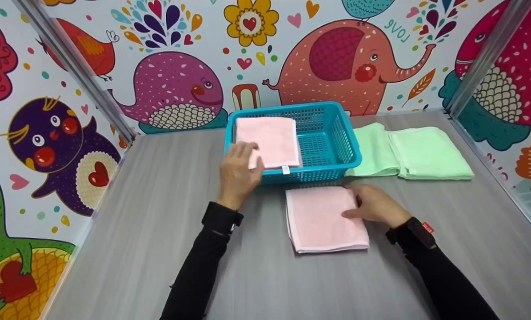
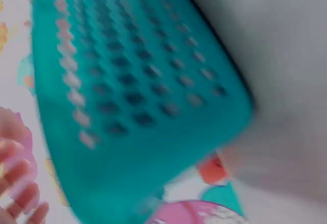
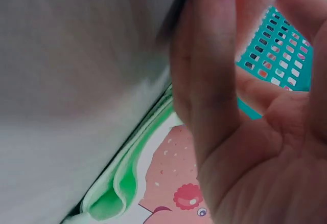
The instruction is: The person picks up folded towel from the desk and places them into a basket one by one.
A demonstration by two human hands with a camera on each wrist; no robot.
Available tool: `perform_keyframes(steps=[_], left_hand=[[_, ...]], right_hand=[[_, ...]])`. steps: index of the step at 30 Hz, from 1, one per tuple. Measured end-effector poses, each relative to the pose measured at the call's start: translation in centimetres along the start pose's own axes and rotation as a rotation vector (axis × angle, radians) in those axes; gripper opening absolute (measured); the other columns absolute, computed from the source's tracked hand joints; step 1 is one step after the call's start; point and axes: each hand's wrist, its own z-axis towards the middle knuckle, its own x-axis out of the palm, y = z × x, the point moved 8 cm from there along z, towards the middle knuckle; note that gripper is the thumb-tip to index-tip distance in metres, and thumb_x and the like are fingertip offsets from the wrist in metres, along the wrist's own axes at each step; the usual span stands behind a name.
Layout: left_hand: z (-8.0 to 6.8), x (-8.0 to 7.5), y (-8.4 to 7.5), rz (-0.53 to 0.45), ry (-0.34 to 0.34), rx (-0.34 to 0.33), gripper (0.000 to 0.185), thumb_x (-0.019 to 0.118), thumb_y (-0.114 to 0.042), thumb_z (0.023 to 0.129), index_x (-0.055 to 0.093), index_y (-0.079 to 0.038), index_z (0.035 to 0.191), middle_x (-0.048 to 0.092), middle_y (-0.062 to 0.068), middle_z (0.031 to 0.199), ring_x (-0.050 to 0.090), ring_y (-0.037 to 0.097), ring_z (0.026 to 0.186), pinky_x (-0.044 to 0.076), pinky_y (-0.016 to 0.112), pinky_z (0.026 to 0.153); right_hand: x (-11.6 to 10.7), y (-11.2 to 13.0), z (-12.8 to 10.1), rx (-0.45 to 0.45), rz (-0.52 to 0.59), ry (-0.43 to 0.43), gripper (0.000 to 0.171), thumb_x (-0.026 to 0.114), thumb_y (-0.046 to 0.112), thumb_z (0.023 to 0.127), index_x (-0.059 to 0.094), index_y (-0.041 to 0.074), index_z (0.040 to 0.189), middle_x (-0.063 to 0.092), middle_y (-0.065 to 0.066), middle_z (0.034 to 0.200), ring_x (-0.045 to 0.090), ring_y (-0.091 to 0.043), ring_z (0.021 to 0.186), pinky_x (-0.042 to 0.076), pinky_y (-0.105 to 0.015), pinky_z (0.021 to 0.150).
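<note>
Square folded pink cloth with white edging (image 1: 323, 226) lies flat on the grey wood-grain worktop (image 1: 158, 213), just in front of the teal perforated plastic basket (image 1: 309, 175). Right hand (image 1: 377, 205) pinches its right edge, thumb on top. Left hand (image 1: 239, 173) is loose, gripping nothing, by the matching pink cloth (image 1: 265, 138) inside the basket; contact can't be told. Cloth should be light, soft, floppy, not fragile, low slip risk; layers may splay. Best hold: all layers together at opposite side edges, keeping the folds square
</note>
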Motion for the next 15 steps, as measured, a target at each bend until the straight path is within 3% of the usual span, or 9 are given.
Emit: perform_keyframes(steps=[2,4,6,8,10,12,15], left_hand=[[-0.2,0.7,-2.4,-0.073,0.088,0.114,0.008,0.074,-0.012,0.090,0.069,-0.008,0.086,0.068,0.004,0.079,0.062,0.017,0.070,0.051,0.030,0.061],[-0.8,2.3,-4.2,-0.134,0.279,0.141,0.024,0.074,-0.019,0.094,0.068,-0.009,0.073,0.062,0.000,0.063,0.055,0.011,0.057,0.045,0.025,0.054],[-1.9,4.2,-4.8,-0.157,0.520,0.064,0.037,0.074,-0.030,0.095,0.066,-0.011,0.066,0.055,-0.004,0.057,0.048,0.008,0.053,0.039,0.022,0.052],[-3.6,6.1,-4.6,-0.129,0.755,-0.079,0.049,0.075,-0.043,0.094,0.058,-0.011,0.061,0.043,-0.006,0.055,0.041,0.008,0.053,0.032,0.023,0.051],[-5.2,7.4,-4.2,-0.086,0.924,-0.217,0.056,0.078,-0.052,0.088,0.051,-0.012,0.060,0.034,-0.006,0.057,0.038,0.010,0.054,0.030,0.025,0.052],[-6.5,8.3,-4.1,-0.059,1.005,-0.288,0.059,0.082,-0.055,0.083,0.046,-0.014,0.061,0.030,-0.005,0.059,0.037,0.012,0.056,0.029,0.027,0.053],[-7.0,9.6,-4.8,-0.084,0.990,-0.291,0.054,0.086,-0.051,0.081,0.053,-0.011,0.065,0.034,-0.005,0.061,0.040,0.013,0.060,0.032,0.028,0.056]], right_hand=[[0.0,-0.1,-0.1,0.018,0.004,0.006,0.071,0.089,0.028,0.081,0.059,-0.003,0.137,0.068,-0.010,0.096,0.059,-0.024,0.085,0.050,-0.038,0.074],[0.0,-0.2,-0.1,0.036,0.005,0.008,0.073,0.089,0.028,0.081,0.058,-0.003,0.139,0.067,-0.010,0.093,0.059,-0.023,0.083,0.049,-0.036,0.071],[0.0,-0.2,-0.1,0.045,0.002,0.008,0.074,0.089,0.028,0.081,0.057,-0.003,0.140,0.069,-0.011,0.097,0.060,-0.024,0.084,0.051,-0.038,0.073],[0.2,-0.1,-0.1,0.049,-0.004,0.011,0.075,0.089,0.028,0.081,0.056,-0.004,0.141,0.069,-0.014,0.102,0.060,-0.026,0.088,0.053,-0.042,0.077],[0.3,0.0,0.0,0.050,-0.010,0.012,0.075,0.089,0.028,0.081,0.056,-0.005,0.141,0.070,-0.016,0.109,0.060,-0.027,0.092,0.054,-0.047,0.084],[0.4,0.1,0.0,0.049,-0.006,0.014,0.074,0.089,0.026,0.082,0.056,-0.006,0.141,0.069,-0.018,0.115,0.060,-0.029,0.097,0.053,-0.052,0.091],[0.3,0.2,0.0,0.040,0.001,0.010,0.073,0.088,0.024,0.082,0.057,-0.007,0.140,0.068,-0.021,0.121,0.060,-0.032,0.102,0.051,-0.056,0.097]])
